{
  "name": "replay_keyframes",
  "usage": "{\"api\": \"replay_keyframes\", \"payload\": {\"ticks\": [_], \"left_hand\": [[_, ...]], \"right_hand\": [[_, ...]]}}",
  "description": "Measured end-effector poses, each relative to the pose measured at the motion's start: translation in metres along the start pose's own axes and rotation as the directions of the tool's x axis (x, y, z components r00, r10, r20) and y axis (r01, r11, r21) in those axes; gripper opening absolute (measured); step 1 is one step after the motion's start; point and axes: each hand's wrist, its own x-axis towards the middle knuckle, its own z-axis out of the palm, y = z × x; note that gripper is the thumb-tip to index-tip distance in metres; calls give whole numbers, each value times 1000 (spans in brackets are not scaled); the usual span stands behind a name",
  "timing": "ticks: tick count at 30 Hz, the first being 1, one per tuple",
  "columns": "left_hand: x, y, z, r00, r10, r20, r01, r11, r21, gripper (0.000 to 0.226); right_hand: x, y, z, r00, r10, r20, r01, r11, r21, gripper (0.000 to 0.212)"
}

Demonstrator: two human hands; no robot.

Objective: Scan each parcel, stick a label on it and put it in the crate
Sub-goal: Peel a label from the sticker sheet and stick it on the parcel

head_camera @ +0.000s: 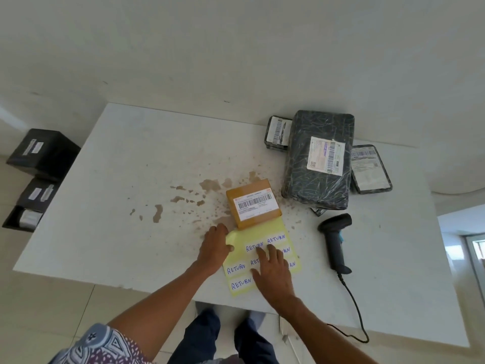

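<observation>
L hand (215, 245) pinches label sheet (237, 281) corner to steady it; R hand (273, 271) spread flat, fingertip on a RETURN label (253, 247) — prob. peeling. Brown parcel (253, 203) mid-frame against sheet's top edge — close for sticking; scanner (336, 243) right.

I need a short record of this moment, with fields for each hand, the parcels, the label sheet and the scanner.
left hand: holds the left edge of the label sheet
right hand: fingers on a RETURN label of the sheet
brown parcel: on the table, at the sheet's far edge, barcode up
scanner: lies on the table, right of the sheet, untouched
black parcels: stacked at the far right
</observation>
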Motion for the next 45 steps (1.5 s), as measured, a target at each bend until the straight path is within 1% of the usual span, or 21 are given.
{"api": "replay_keyframes", "payload": {"ticks": [2,3,5,8,10,11,12,14,16,19,23,29,33,38,45], "left_hand": [[3,1,-3,998,4,56,-2,1000,-31,33],[3,2,-4,995,-5,97,12,997,-73,29],[0,4,-5,980,-57,191,100,969,-224,27],[-7,7,-1,943,-128,309,258,865,-431,30],[-11,7,5,919,-143,367,335,775,-537,32],[-13,7,7,909,-148,390,370,717,-590,32],[-15,7,9,900,-149,410,397,665,-632,31],[-17,7,10,885,-145,442,436,588,-681,30],[-19,6,10,874,-136,466,457,553,-697,29],[-20,7,9,868,-126,480,468,533,-705,27],[-20,8,9,864,-117,489,470,535,-702,29],[-17,9,9,863,-127,489,465,578,-670,30],[-15,7,8,861,-142,489,465,610,-642,29],[-13,6,9,866,-156,475,463,608,-645,29],[-11,7,6,848,-118,517,489,551,-676,29]], "right_hand": [[-4,-8,5,999,39,-3,-39,999,-4,62],[-7,-10,7,999,49,-11,-49,999,1,61],[-9,-9,9,997,67,-35,-66,997,34,56],[-9,-10,8,992,79,-96,-64,987,145,44],[-6,-12,7,986,114,-124,-74,954,290,37],[-4,-13,6,982,150,-118,-95,922,376,34],[-3,-14,5,977,184,-103,-119,885,450,32],[0,-14,6,970,228,-78,-152,829,538,28],[1,-14,7,964,256,-75,-165,792,587,26],[2,-15,8,953,297,-66,-184,734,654,22],[2,-20,6,938,345,-35,-212,651,729,9],[3,-21,3,919,393,28,-263,560,785,13],[7,-18,2,913,405,50,-286,547,787,14],[6,-16,3,915,400,54,-286,549,785,12],[6,-18,-1,913,403,68,-275,483,831,14]]}}
